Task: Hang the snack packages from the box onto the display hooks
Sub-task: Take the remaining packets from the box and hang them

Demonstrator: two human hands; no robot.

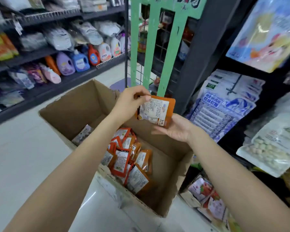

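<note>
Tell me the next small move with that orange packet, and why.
Probably lift the orange packet toward the green display stand behind the box: the left hand already pinches its top edge, the right hand supports it from below, clear of the box.

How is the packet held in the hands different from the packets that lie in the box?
The held packet is up above the cardboard box, pinched by the left hand and resting on the right hand; the boxed packets lie piled and untouched. It is single; they overlap. All are orange with white labels.
</note>
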